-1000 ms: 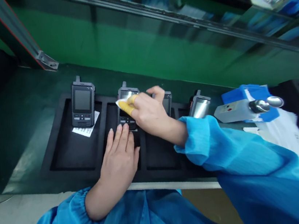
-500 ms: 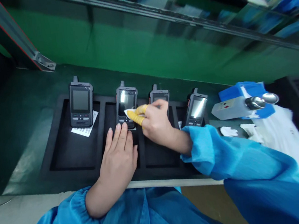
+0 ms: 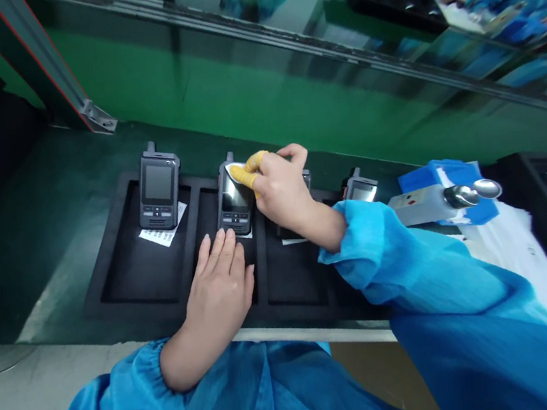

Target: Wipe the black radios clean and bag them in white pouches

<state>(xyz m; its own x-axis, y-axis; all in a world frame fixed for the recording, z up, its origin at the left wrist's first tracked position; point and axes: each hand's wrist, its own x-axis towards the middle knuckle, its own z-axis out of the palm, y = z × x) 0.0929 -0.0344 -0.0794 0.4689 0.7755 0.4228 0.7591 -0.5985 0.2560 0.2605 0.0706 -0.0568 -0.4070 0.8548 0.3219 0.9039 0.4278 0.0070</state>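
My left hand (image 3: 221, 286) lies flat, fingers together, on the black tray (image 3: 109, 260), bracing the handset (image 3: 233, 200) at its base. Beyond, my right hand (image 3: 278, 187) has its grip pinched on a white wipe (image 3: 236, 171) against the screen's top. Press lightly, stroke evenly; the handset stands under my fingertips.

Factory assembly line: green conveyor belt (image 3: 290, 102), black tray (image 3: 126, 278) of handsets (image 3: 157, 186), blue smock sleeves (image 3: 413, 267).
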